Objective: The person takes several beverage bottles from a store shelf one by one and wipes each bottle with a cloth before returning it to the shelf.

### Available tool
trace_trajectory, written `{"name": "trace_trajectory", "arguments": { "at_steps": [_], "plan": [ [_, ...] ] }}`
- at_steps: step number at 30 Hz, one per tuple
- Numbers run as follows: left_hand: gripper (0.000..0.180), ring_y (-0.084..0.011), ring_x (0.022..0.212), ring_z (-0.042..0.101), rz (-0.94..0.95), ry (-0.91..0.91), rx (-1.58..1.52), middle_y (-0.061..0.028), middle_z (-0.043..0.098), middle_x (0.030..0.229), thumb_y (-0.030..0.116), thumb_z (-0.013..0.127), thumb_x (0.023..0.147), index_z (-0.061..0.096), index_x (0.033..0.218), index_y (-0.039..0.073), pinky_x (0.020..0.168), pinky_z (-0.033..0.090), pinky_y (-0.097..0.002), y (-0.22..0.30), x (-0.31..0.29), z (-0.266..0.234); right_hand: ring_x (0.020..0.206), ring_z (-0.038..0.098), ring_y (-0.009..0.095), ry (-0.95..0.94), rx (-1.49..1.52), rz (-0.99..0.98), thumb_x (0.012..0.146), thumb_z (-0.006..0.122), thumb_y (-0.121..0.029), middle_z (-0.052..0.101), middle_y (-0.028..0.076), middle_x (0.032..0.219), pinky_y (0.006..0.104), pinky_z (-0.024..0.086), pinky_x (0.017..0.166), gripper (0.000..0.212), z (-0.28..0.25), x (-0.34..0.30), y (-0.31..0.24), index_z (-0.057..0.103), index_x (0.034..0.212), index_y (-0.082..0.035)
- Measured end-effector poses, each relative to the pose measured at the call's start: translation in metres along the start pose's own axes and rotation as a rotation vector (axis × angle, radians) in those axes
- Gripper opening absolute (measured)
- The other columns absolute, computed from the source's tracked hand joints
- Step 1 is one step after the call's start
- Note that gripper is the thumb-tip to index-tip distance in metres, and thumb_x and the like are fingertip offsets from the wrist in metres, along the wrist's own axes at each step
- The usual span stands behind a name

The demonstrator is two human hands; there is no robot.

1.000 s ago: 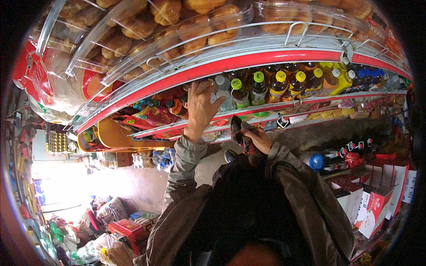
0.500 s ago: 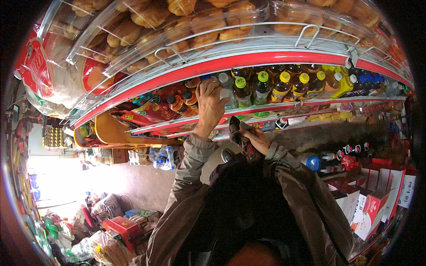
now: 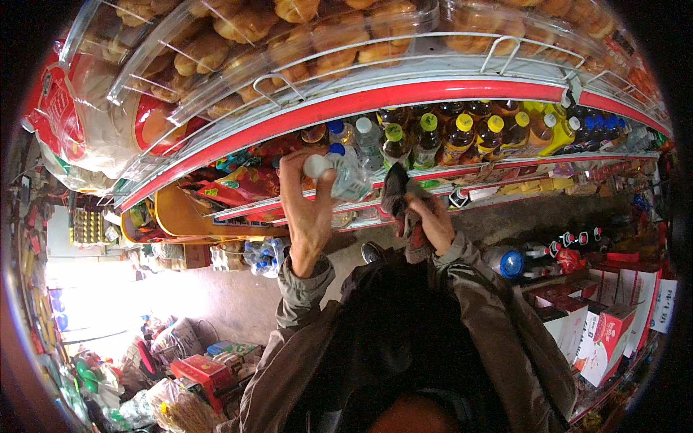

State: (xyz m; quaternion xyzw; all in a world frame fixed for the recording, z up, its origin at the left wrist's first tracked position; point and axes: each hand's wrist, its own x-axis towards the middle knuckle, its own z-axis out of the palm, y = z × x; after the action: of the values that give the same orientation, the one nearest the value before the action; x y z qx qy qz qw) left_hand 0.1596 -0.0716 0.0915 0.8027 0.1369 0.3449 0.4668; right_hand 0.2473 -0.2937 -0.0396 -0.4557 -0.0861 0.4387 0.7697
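My left hand [image 3: 307, 220] is closed round the cap end of a clear plastic bottle [image 3: 353, 182] with a whitish cap. The bottle lies tilted in front of the drinks shelf, its base toward my right hand. A dark grey and reddish cloth [image 3: 395, 198], bunched up, is gripped in my right hand [image 3: 433, 222]; one black corner of it sticks up near the shelf edge. Just behind them stand a clear bottle with a pale cap [image 3: 364, 125] and a green-capped bottle [image 3: 395, 134].
Yellow-capped drink bottles [image 3: 460, 125] fill the shelf to the right. Above runs a red-edged shelf [image 3: 346, 106] with plastic trays of bread [image 3: 245, 22]. Cartons [image 3: 610, 335] stand at the lower right, and red boxes [image 3: 201, 373] sit among bags at the lower left.
My left hand has drawn back from the shelf toward me, bringing out the clear bottle. My right hand has stayed close by, with the cloth raised slightly and turned.
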Motion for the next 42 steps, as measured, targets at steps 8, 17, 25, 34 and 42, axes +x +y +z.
{"name": "trace_trajectory", "arguments": {
  "at_steps": [8, 17, 25, 34, 42],
  "plan": [
    [0.06, -0.0199, 0.112, 0.055, -0.12, -0.079, -0.376, -0.0129, 0.058, 0.124, 0.042, 0.068, 0.096, 0.05, 0.134, -0.001, 0.098, 0.043, -0.0342, -0.004, -0.03, 0.004, 0.117, 0.056, 0.035, -0.031, -0.857, -0.937, 0.093, 0.068, -0.026, 0.054, 0.02, 0.13, 0.0461, 0.047, 0.098, 0.053, 0.12, -0.014, -0.098, 0.051, 0.138, -0.003],
    [0.047, -0.0201, 0.118, 0.057, -0.233, 0.072, -0.558, -0.0104, 0.059, 0.131, 0.015, 0.062, 0.099, 0.046, 0.141, 0.0, 0.101, 0.045, -0.0331, -0.005, -0.055, 0.003, 0.119, 0.055, 0.037, -0.072, -0.648, -0.843, 0.097, 0.064, -0.027, 0.053, 0.02, 0.13, 0.0438, 0.046, 0.1, 0.051, 0.131, 0.025, -0.041, 0.049, 0.14, -0.003],
    [0.041, -0.0165, 0.109, 0.057, -0.174, -0.119, -0.375, -0.0095, 0.062, 0.12, 0.021, 0.065, 0.099, 0.052, 0.129, -0.004, 0.096, 0.043, -0.0302, -0.004, -0.061, -0.013, 0.097, 0.063, 0.021, 0.105, -0.281, -0.523, 0.1, 0.06, -0.034, 0.068, 0.011, 0.105, 0.0345, 0.049, 0.088, 0.04, 0.118, 0.028, -0.009, 0.061, 0.12, 0.0],
    [0.046, -0.0193, 0.104, 0.059, -0.124, 0.033, -0.429, -0.0107, 0.064, 0.109, 0.038, 0.062, 0.099, 0.057, 0.117, -0.003, 0.094, 0.044, -0.0334, 0.011, -0.055, -0.011, 0.101, 0.063, 0.015, 0.053, 0.156, 0.189, 0.1, 0.064, -0.026, 0.068, 0.008, 0.114, 0.033, 0.051, 0.088, 0.033, 0.081, 0.053, 0.028, 0.063, 0.124, -0.003],
    [0.038, -0.0215, 0.108, 0.057, 0.027, 0.123, -0.305, -0.0125, 0.059, 0.117, 0.029, 0.058, 0.1, 0.055, 0.119, -0.004, 0.097, 0.044, -0.0366, 0.008, -0.046, -0.007, 0.117, 0.06, 0.03, -0.326, 0.127, -0.063, 0.095, 0.063, -0.045, 0.064, 0.014, 0.13, 0.0469, 0.049, 0.101, 0.061, 0.095, 0.02, 0.026, 0.05, 0.138, -0.004]
  ]
}}
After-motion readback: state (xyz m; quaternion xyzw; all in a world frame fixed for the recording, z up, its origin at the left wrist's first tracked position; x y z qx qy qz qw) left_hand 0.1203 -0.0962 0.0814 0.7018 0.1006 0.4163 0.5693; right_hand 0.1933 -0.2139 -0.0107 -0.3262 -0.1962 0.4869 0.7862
